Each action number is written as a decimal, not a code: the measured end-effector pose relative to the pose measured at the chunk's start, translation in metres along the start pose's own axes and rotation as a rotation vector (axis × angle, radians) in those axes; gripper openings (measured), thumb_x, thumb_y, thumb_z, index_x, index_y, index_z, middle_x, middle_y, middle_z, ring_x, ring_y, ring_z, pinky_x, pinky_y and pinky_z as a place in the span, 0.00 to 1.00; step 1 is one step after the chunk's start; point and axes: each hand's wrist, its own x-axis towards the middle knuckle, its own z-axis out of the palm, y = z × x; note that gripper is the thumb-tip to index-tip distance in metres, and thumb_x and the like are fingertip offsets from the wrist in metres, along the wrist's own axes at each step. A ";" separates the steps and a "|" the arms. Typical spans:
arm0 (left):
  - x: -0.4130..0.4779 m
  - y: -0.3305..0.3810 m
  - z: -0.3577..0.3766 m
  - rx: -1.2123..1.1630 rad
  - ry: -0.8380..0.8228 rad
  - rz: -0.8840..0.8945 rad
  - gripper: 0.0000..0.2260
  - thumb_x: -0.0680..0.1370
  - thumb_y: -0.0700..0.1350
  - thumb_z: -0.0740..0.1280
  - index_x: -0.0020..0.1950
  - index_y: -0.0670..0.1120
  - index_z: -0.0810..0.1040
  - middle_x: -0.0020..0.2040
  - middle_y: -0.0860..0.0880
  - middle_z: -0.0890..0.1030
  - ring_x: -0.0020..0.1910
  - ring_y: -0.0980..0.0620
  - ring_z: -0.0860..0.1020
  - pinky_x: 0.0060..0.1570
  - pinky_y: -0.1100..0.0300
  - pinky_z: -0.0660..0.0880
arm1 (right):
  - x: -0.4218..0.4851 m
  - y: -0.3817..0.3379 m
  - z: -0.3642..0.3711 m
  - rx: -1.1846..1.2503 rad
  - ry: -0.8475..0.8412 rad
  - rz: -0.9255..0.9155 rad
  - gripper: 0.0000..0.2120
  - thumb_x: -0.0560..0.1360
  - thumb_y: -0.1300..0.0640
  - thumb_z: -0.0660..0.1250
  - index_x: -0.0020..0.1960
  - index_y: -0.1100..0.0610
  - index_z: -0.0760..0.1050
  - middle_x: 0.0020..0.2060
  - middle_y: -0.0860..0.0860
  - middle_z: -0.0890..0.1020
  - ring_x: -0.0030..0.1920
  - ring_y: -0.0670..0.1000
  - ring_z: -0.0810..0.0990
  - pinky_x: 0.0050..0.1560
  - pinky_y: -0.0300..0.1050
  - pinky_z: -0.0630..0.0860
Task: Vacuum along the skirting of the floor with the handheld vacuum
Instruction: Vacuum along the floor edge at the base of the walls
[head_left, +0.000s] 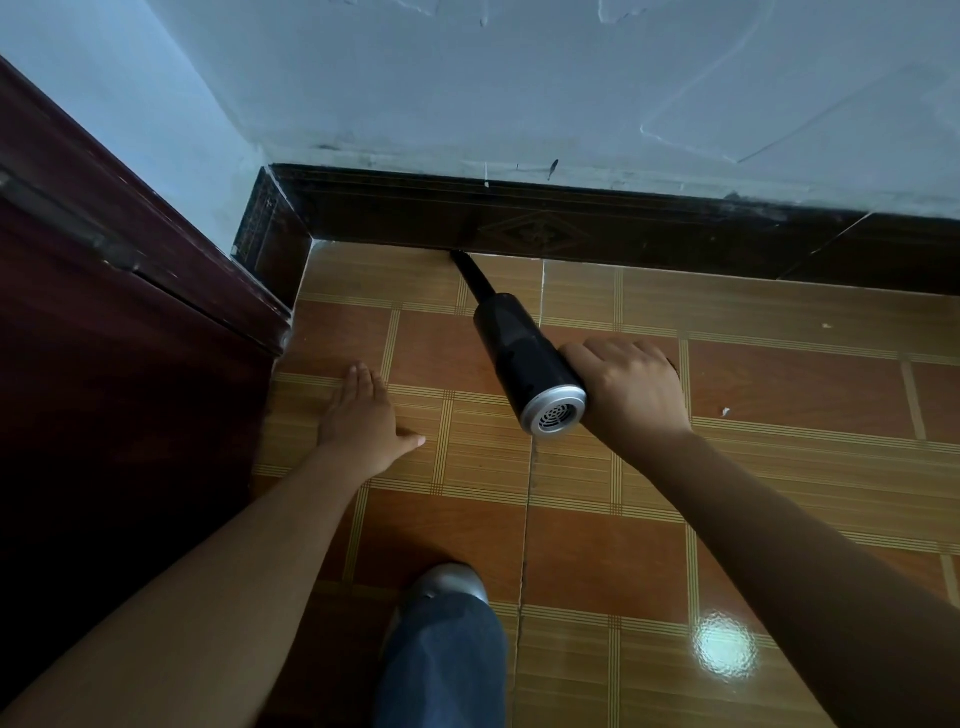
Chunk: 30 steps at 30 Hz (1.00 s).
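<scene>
Starting left: dark wood panel (104, 312) stands along the left edge of the floor (779, 467). Left hand (363, 415) is just beside it, palm down, fingers straight and together, thumb splayed right; can't tell if it touches the tiles. Skirting (571, 228) runs along the floor's far edge, dark with a diamond motif, under a pale wall (519, 78). Vacuum (524, 358) is tilted, black body, silver vented rear toward the camera. Nozzle (467, 270) tip meets the skirting-floor joint, right of the far-left corner. Right hand (628, 384) is on the vacuum's right side, fingers clamped round its grip; the grip itself is hidden. Grey shoe (452, 582) and blue trouser leg (441, 665) are at the near edge.
</scene>
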 end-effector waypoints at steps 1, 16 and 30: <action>0.000 0.000 0.000 -0.002 0.000 -0.001 0.46 0.76 0.65 0.58 0.76 0.36 0.41 0.78 0.38 0.42 0.77 0.44 0.42 0.75 0.51 0.45 | 0.001 0.000 0.000 0.001 -0.002 -0.001 0.08 0.66 0.60 0.74 0.40 0.60 0.76 0.28 0.54 0.77 0.27 0.56 0.75 0.33 0.45 0.69; 0.001 0.002 -0.002 0.016 -0.017 -0.014 0.45 0.76 0.65 0.59 0.77 0.35 0.42 0.78 0.38 0.42 0.77 0.43 0.42 0.75 0.52 0.45 | -0.012 0.016 -0.009 0.016 -0.026 0.022 0.10 0.65 0.60 0.74 0.41 0.60 0.75 0.30 0.54 0.77 0.28 0.57 0.76 0.33 0.48 0.72; 0.000 0.002 -0.003 -0.006 -0.023 -0.014 0.46 0.76 0.65 0.59 0.76 0.35 0.41 0.77 0.38 0.41 0.77 0.43 0.42 0.75 0.52 0.44 | -0.007 0.015 -0.006 0.045 -0.024 0.006 0.10 0.65 0.59 0.75 0.41 0.60 0.75 0.30 0.54 0.78 0.29 0.56 0.76 0.34 0.47 0.72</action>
